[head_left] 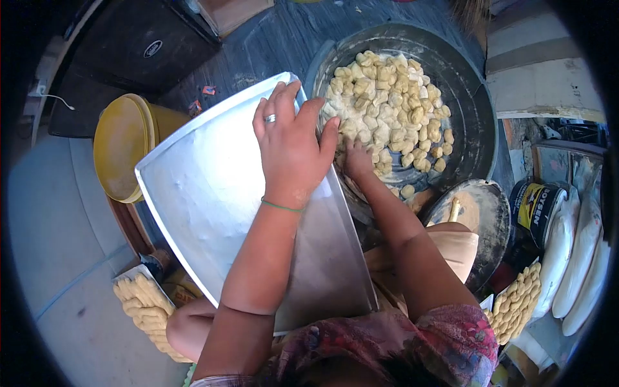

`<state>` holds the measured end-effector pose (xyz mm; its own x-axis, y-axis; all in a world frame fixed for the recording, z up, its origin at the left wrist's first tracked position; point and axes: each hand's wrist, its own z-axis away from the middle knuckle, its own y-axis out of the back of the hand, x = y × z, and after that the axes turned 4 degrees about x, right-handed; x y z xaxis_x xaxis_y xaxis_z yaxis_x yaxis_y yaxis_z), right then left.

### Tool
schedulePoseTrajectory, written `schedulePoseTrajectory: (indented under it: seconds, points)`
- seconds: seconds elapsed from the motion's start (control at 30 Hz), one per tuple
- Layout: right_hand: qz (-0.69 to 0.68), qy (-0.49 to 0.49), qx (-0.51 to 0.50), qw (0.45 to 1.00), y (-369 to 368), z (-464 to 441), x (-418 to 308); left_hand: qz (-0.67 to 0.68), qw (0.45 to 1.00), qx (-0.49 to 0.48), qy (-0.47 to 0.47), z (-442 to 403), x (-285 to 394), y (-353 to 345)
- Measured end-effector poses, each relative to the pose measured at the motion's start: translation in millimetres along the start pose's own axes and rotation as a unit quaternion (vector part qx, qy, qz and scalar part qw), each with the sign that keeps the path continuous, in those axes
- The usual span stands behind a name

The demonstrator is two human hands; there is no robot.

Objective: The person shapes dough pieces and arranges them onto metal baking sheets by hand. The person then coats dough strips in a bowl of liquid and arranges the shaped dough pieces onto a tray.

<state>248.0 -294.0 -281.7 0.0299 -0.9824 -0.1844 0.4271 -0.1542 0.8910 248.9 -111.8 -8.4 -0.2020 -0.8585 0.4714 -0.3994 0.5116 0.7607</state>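
A shiny metal baking tray point(213, 174) lies tilted across the lap, its inside bare. My left hand point(291, 145), with a ring and a green wrist cord, is palm down over the tray's far right edge, fingers and thumb apart. Beside the tray stands a wide dark basin point(469, 84) heaped with floured dough pieces point(387, 97). My right hand point(358, 159) reaches in at the near left of the heap, fingers curled down onto dough pieces. Its fingertips are partly hidden among them.
A yellow bucket point(119, 148) stands at the left. A smaller floury basin point(487, 213) and a dark paint can point(534, 206) are at the right. Trays of shaped dough sit low at the left point(145, 309) and right point(516, 303), near filled plastic bags point(558, 251).
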Motion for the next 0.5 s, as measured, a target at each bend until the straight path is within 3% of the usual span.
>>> schedulePoseTrajectory:
  seconds: [0.03,0.07,0.13,0.17,0.23,0.33,0.43,0.47,0.5]
  points:
    - [-0.027,0.031,-0.052,0.998,3,-1,1,0.0,1.0,0.0,0.001,0,-1,1]
    - [-0.066,0.113,0.079,0.988,-20,-8,27,0.004,1.0,0.002,0.0,-1,-1,1]
    - [-0.364,-0.016,0.018,0.931,-11,-18,61,0.008,1.0,0.003,0.002,0,0,1]
    - [-0.499,-0.081,-0.016,0.862,-4,-22,75,0.008,1.0,0.004,0.002,0,-1,1]
    - [-0.757,-0.058,-0.031,0.65,19,-20,104,0.011,1.0,0.004,0.001,1,-1,-1]
    - [-0.882,-0.074,-0.004,0.465,49,-2,115,0.002,1.0,0.002,-0.001,0,0,0]
    - [-0.688,-0.144,0.067,0.708,47,-14,130,0.004,1.0,-0.004,0.002,0,0,0]
    - [-0.798,-0.032,0.023,0.601,47,-9,141,0.005,1.0,0.002,-0.001,-2,-1,0]
    - [-0.851,-0.012,0.037,0.523,62,4,126,0.005,1.0,0.007,-0.003,-2,-2,-1]
